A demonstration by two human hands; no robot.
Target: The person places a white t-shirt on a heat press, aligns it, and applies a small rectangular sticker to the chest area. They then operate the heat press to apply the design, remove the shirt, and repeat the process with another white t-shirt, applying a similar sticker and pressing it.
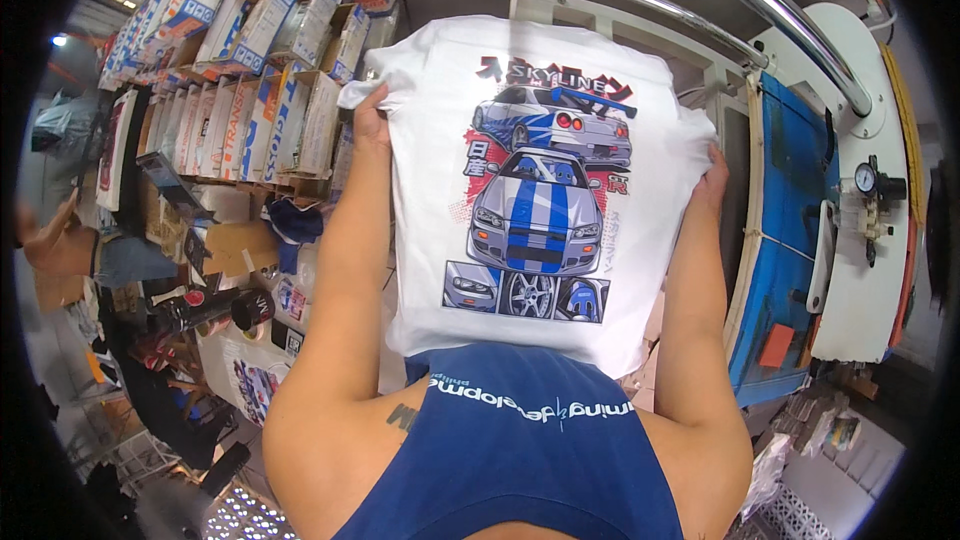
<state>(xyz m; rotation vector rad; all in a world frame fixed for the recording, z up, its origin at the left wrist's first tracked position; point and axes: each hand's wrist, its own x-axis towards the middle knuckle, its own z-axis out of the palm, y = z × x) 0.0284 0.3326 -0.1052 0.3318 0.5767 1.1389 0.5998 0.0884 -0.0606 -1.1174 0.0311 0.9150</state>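
A white T-shirt (pixel 420 200) hangs spread out in front of me, with a large printed picture of two silver-and-blue cars and three small panels below them. My left hand (pixel 371 120) grips it at the left sleeve, fingers partly hidden in the cloth. On the opposite side my right hand (pixel 712 178) is closed on the right sleeve edge. The shirt's lower part reaches down to my blue sleeveless top (pixel 520 450).
Shelves of cardboard boxes (pixel 255 130) stand at the left. A machine with a blue panel (pixel 785 230), a pressure gauge (pixel 866 177) and a chrome bar (pixel 800 30) is at the right. Another person's arm (pixel 130 260) shows at far left, near a cluttered table (pixel 225 365).
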